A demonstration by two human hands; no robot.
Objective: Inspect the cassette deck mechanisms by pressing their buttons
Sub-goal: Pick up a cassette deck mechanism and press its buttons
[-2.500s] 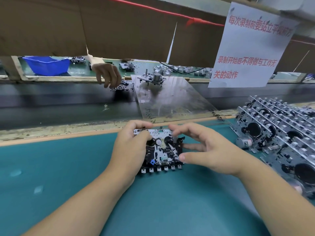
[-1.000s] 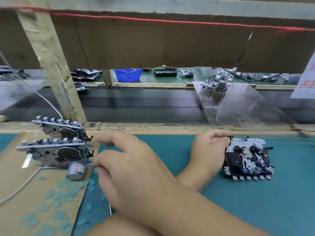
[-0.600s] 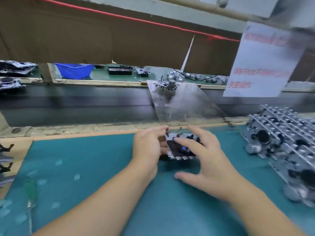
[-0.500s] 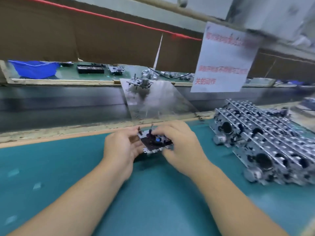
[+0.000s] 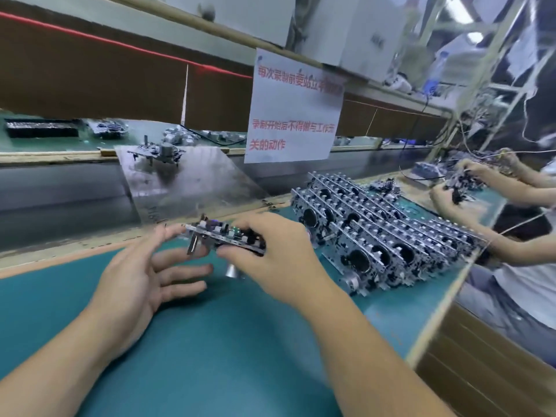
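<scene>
Teal-green matted work bench (image 5: 210, 341), far edge trimmed in pale wood.

Left hand (image 5: 141, 275): released, palm turned inward, fingers spread and straight; the fingertips (image 5: 171, 233) reach the left end of the held mechanism, though contact there is blurred.

Silver-and-black metal cassette deck mechanism (image 5: 224, 236): lifted off the bench mat near the middle of the far edge, seen edge-on and roughly level, with a small grey cylindrical motor (image 5: 233, 270) hanging under it.

Right hand (image 5: 270, 251): grasping the mechanism at its right end, fingers curled over the top and thumb beneath.

Clear scuffed plastic sheet (image 5: 186, 188): leaning beyond the far edge, a further mechanism visible at its upper part.

White paper notice with red characters (image 5: 293, 109): hanging from the overhead shelf above the far edge.

Batch of silver-and-black cassette deck mechanisms (image 5: 376, 236): packed in slanted rows, standing on edge, running from the far edge toward the bench's right edge, just beside the right hand.

Another person's hands (image 5: 457, 188): past the far right corner, holding a small dark part; detail too blurred to tell.
</scene>
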